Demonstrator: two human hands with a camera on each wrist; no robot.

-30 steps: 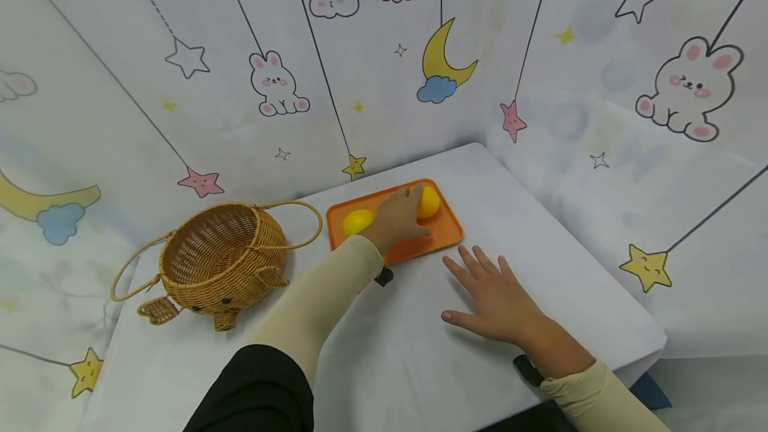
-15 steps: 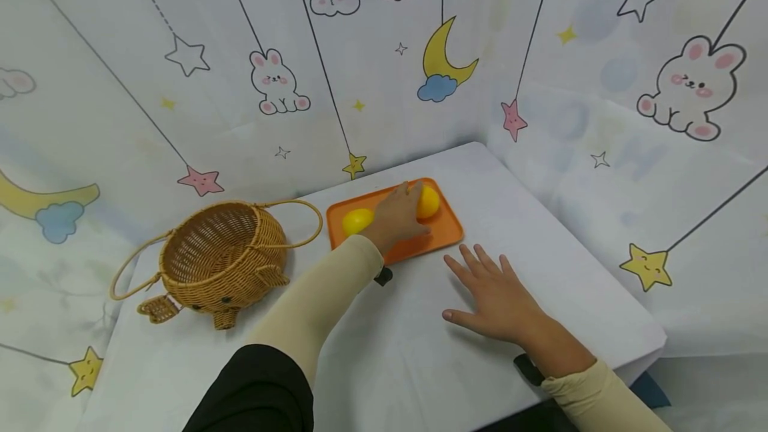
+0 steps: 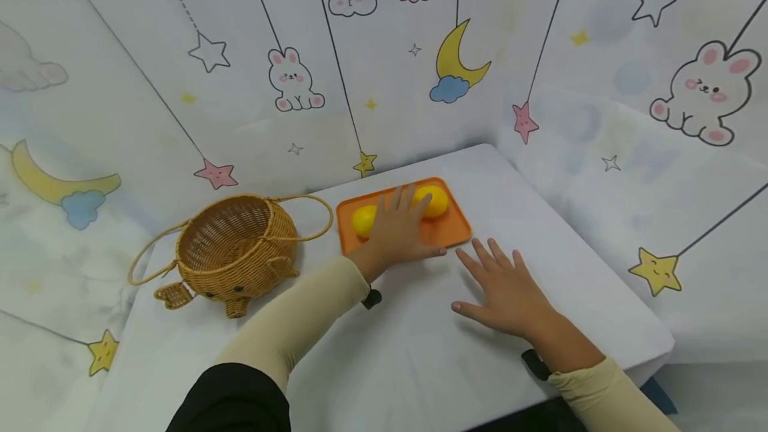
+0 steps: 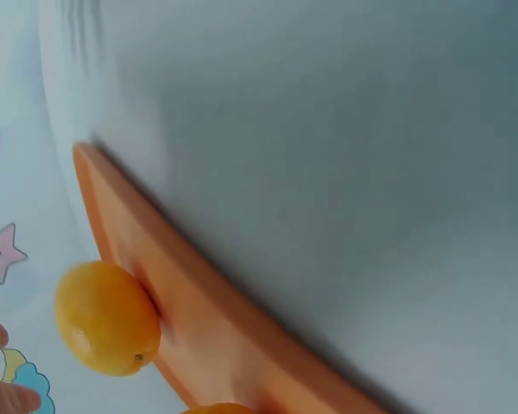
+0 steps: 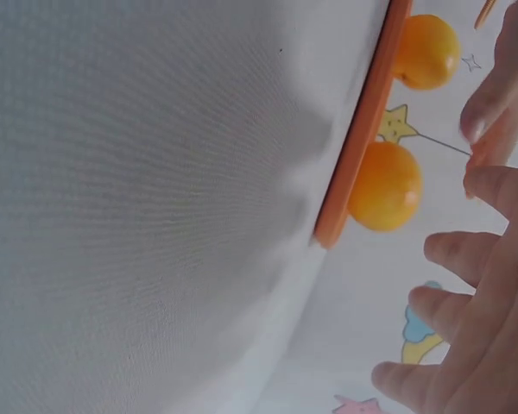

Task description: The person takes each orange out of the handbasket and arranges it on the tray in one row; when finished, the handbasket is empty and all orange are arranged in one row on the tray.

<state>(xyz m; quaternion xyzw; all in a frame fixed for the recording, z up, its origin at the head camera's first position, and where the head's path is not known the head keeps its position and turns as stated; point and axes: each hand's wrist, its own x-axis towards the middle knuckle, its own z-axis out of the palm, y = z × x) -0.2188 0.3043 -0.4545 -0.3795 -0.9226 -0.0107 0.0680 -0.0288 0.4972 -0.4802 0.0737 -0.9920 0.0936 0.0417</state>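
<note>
- Pale wall sheets [image 3: 390, 132], printed with rabbits, stars, moons and a rainbow, stand behind the desk [image 3: 408, 359], farther than any fingertip.
- Left hand [image 3: 399, 231] is released: its fingers, straight and spread, are over the orange tray [image 3: 453, 229] and grip nothing.
- One yellow fruit [image 3: 362, 221] lies in the tray beside the little finger; the second yellow fruit [image 3: 437, 201] lies by the index fingertip. Whether this fingertip touches it, I cannot tell.
- I suppose the raised rim keeps such round fruits from rolling off.
- Right hand [image 3: 510, 295], also released, spreads its fingers over the desk near the tray's corner, perhaps so as not to cover the fruits.
- Beyond the little-finger side of the left fingers stands a wicker basket [image 3: 258, 279]; its handles fall outward, which leaves the opening uncovered.
- Under both hands, the desk's surface is white and plain.
</note>
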